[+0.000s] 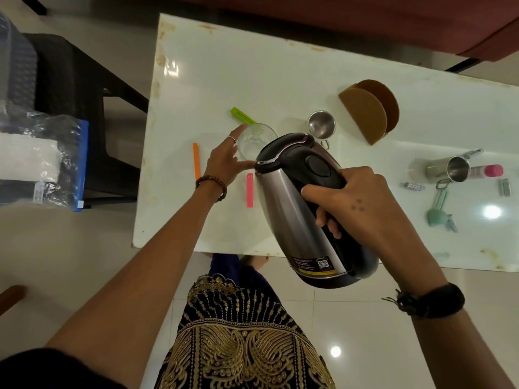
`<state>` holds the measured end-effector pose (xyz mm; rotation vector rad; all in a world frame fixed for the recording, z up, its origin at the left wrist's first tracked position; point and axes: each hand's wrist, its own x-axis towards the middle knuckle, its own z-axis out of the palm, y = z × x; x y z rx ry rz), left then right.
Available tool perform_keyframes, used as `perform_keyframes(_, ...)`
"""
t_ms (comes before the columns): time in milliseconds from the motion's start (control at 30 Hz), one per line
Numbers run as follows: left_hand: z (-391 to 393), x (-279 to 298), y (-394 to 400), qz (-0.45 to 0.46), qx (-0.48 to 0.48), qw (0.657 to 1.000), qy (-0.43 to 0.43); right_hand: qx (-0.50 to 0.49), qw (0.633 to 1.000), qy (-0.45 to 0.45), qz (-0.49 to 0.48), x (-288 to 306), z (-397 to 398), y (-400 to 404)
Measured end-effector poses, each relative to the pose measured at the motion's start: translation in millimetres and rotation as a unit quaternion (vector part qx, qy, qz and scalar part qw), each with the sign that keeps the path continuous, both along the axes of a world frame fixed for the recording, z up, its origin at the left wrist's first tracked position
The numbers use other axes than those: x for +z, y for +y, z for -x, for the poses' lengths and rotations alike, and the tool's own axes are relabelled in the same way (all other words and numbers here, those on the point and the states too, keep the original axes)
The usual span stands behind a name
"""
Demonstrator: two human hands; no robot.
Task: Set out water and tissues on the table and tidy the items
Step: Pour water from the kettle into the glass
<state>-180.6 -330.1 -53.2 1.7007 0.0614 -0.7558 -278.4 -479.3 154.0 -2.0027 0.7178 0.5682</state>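
Observation:
My right hand (356, 203) grips the black handle of a steel electric kettle (283, 197), which is tilted with its spout over a clear drinking glass (254, 140) on the white table (224, 74). My left hand (227, 161) holds the glass from the left, fingers and thumb spread around its side. The kettle's lid end hides the near side of the glass. A brown tissue holder (365, 113) stands empty behind, to the right.
A steel cup (321, 125) stands just behind the kettle, another steel cup (452, 169) lies at the right among batteries, a pink-capped bottle (488, 171) and a green peeler (438, 206). Green (241, 115), orange (196, 161) and pink (249, 190) clips lie near the glass. A black chair (70, 108) with plastic bags stands left.

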Motion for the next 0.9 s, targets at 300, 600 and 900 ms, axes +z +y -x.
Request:
perform_keyframes(300, -0.6, -5.7, -0.8, -0.01, 0.009, 1.0, 0.002, -0.008, 1.0, -0.013, 0.006, 0.4, 0.5, 2.2)
perform_keyframes(600, -0.4, -4.7, -1.0, -0.02, 0.0, 1.0, -0.009, -0.005, 1.0, -0.008, 0.009, 0.2, -1.0, 2.7)
perform_keyframes(900, -0.2, -3.7, -2.3, -0.031, -0.005, 0.999, -0.024, -0.013, 1.0, -0.008, 0.005, 3.2, -0.8, -1.0)
